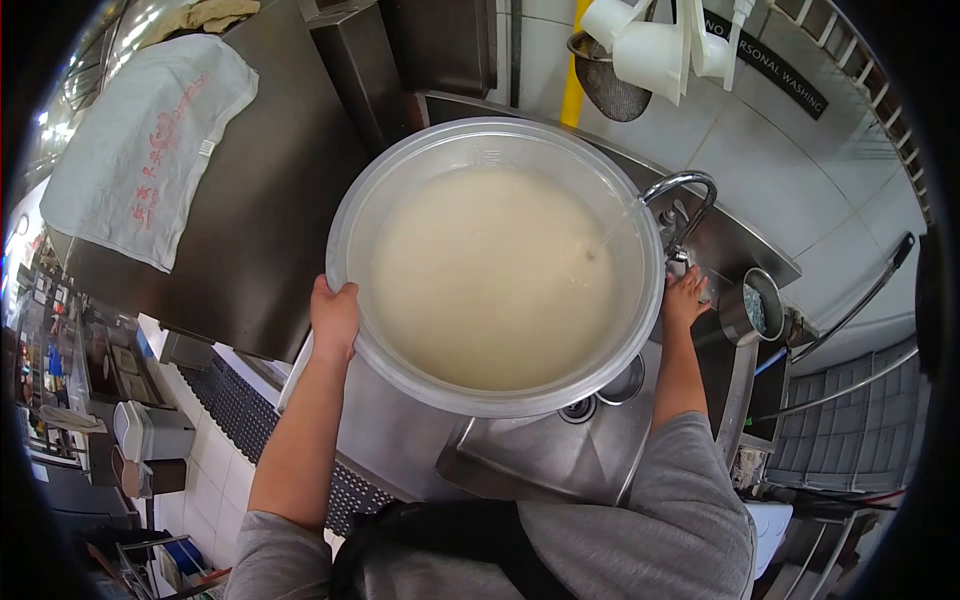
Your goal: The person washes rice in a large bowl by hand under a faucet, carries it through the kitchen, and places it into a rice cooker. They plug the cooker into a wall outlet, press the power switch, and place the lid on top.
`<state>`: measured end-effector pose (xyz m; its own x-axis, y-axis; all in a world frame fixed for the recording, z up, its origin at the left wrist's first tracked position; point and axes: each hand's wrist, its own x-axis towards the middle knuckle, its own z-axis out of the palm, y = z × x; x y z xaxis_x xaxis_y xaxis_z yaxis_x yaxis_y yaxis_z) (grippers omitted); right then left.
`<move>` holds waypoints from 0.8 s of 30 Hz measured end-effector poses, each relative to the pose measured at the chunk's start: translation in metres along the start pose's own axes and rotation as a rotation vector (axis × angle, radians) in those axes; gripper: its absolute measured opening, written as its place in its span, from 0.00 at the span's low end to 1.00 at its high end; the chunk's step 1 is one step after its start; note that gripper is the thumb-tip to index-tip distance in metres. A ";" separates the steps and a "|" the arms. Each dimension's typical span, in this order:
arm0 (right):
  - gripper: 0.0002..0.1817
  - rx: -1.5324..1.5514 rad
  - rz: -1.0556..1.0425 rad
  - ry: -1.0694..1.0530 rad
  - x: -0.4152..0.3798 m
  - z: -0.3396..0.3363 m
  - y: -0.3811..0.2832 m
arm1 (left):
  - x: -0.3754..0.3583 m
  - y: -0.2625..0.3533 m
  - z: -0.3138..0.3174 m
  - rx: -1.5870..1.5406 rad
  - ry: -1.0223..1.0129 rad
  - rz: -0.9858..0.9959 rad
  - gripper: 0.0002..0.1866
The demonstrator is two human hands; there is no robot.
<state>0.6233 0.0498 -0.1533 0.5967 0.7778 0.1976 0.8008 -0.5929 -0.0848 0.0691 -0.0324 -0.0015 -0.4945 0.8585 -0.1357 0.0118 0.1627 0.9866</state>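
Note:
A large translucent plastic tub [365, 330] of cloudy, cream-white liquid sits over the metal sink [530, 455]. My left hand [335, 318] grips the tub's left rim, thumb on top and the other fingers mostly hidden beneath. On the far side, my right hand [685, 297] has its fingers spread close to the base of the chrome faucet [705, 195], beside the tub's right wall. Whether those fingertips press on the tap is too small to tell. The curved spout ends above the tub's right rim, and the liquid below it shows small ripples or bubbles.
A steel counter [270, 200] on the left carries a white cloth [150, 140] with red writing. Right of the faucet stands a metal cup [740, 315]. White plastic jugs [645, 55] and a mesh strainer [608, 90] hang on the tiled wall. A black hose [865, 290] curves at right.

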 end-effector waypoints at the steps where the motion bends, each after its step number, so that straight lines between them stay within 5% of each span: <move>1: 0.36 -0.001 -0.003 -0.004 0.001 0.001 0.001 | -0.001 0.002 0.000 -0.002 0.005 0.000 0.20; 6: 0.31 -0.058 -0.054 0.012 0.003 0.004 0.008 | -0.001 -0.001 0.001 0.032 0.008 0.047 0.20; 9: 0.17 -0.272 -0.168 0.067 0.006 -0.006 0.014 | -0.002 0.002 0.000 0.013 -0.011 0.014 0.23; 13: 0.11 -0.208 -0.262 0.186 0.003 -0.013 0.024 | -0.003 0.003 0.000 -0.005 -0.013 -0.011 0.23; 17: 0.19 0.139 0.004 -0.082 0.017 -0.015 0.020 | -0.003 0.000 -0.001 0.006 -0.015 -0.011 0.24; 24: 0.25 0.542 -0.026 -0.055 0.104 0.008 0.026 | -0.006 0.009 0.003 -0.024 -0.001 -0.021 0.23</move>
<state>0.7067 0.1164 -0.1426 0.5663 0.8093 0.1561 0.7184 -0.3919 -0.5748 0.0750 -0.0349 0.0077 -0.4939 0.8553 -0.1567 -0.0195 0.1693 0.9854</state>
